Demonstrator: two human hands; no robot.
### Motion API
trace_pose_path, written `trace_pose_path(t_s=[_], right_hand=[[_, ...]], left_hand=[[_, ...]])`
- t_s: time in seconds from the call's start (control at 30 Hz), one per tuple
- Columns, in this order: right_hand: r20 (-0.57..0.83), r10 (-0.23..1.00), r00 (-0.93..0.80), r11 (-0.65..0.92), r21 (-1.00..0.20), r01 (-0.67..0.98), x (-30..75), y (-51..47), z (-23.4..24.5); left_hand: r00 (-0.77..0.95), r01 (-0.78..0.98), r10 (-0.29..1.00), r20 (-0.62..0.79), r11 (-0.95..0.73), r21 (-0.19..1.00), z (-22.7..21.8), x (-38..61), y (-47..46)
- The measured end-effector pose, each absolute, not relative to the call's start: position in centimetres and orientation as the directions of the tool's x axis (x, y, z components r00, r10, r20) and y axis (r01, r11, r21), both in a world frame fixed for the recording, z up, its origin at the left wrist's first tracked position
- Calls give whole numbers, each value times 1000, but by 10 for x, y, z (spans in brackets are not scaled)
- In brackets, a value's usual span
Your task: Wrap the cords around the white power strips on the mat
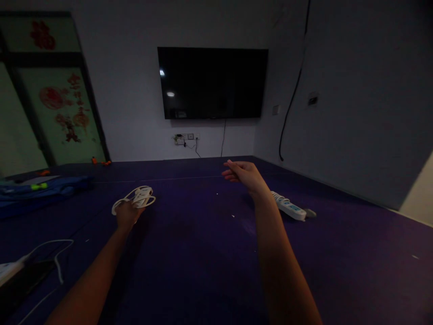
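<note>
Blue cloth [64, 186] along the purple floor [189, 257]'s left edge; now the left hand [126, 214] grips a white power strip [143, 194], cord looped, left of centre; right hand [242, 174] loosely open, fingers bent; second strip [291, 210] lying towards the right edge!

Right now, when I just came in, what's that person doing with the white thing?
Someone's left hand is gripping a white power strip, with loose loops of its cord around the hand and strip. The right hand is held out with nothing visible in it. A second strip lies on the purple floor, to the right of that arm.
</note>
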State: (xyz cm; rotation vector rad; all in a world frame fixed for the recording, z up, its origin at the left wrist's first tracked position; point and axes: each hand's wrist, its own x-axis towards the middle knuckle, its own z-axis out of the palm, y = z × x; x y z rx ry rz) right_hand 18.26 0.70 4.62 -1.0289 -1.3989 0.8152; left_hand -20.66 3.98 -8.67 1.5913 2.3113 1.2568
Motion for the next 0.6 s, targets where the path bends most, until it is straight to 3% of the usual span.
trace_pose_path(t_s=[0.1,0.33,0.6], right_hand=[[383,922,49,375,-919,125,183,7,46],[386,920,62,372,-914,160,186,11,42],[347,935,72,320,-914,249,178,27,31]], left_hand=[[-343,890,772,535,84,449,-70,-177,38],[-109,895,812,574,-171,412,-47,-117,27],[238,817,716,656,-513,264,-80,-51,-4]])
